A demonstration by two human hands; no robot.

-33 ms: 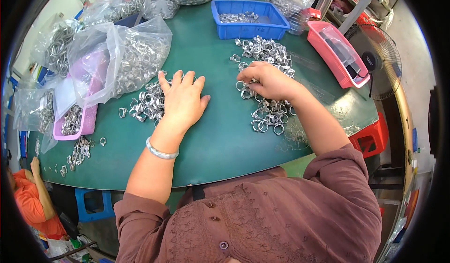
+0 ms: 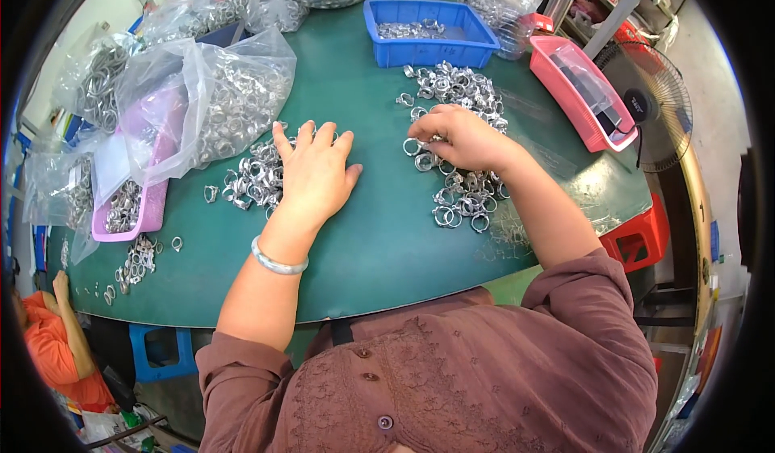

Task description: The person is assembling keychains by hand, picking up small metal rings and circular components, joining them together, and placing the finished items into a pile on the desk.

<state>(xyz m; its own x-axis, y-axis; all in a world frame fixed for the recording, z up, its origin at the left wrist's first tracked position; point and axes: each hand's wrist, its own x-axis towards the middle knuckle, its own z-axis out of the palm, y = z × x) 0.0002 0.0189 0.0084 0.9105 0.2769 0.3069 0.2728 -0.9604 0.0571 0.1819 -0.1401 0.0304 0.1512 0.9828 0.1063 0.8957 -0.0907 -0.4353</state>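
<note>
Two heaps of silver metal ring clamps, which look like hose clamps, lie on the green table (image 2: pixel 363 243). My left hand (image 2: pixel 313 174), a pale bangle (image 2: pixel 278 261) on its wrist, rests with fingers spread at the right edge of the left heap (image 2: pixel 257 174). It holds nothing that shows. Over the right heap (image 2: pixel 464 90), my right hand (image 2: pixel 464 140) has its fingers curled down among the clamps, with the thumb tucked below them. Whatever is between these fingertips is hidden. Some clamps lie nearer me, below that hand.
A blue tray (image 2: pixel 436 50) with some clamps stands beyond the right heap. A pink basket (image 2: pixel 565 90) and a fan (image 2: pixel 646 106) are at right. A clear bag of clamps (image 2: pixel 242 102) leans by a lilac basket (image 2: pixel 153 211) at left. A person in orange (image 2: pixel 60 348) sits far left.
</note>
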